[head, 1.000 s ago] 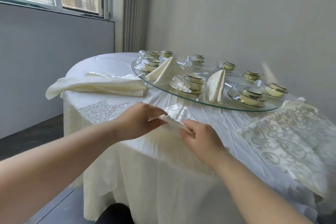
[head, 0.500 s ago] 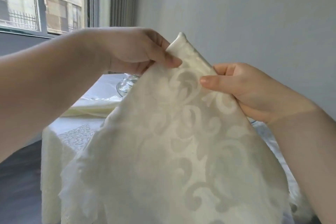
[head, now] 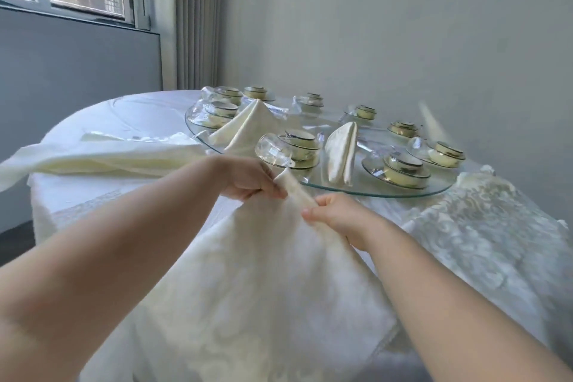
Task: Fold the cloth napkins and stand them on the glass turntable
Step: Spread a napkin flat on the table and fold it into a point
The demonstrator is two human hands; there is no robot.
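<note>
A cream patterned napkin [head: 263,282] hangs open from its top corner, low over the table's near edge. My left hand [head: 248,178] pinches that corner from the left, and my right hand [head: 338,215] pinches the folded edge just below it on the right. Behind them lies the glass turntable [head: 366,191]. Two folded napkins stand on it: a wide tent-shaped one [head: 251,127] at its left and a narrow upright one [head: 341,153] near its front.
Several bowl-and-saucer sets [head: 403,170] and overturned glasses [head: 273,150] ring the turntable. A pile of cream napkins [head: 102,155] lies on the round table at the left. A patterned cloth [head: 483,226] drapes the table at the right. Wall and window stand behind.
The napkin was lifted off the table up to face height, then brought down again; both hands now hold it lower, in front of the turntable.
</note>
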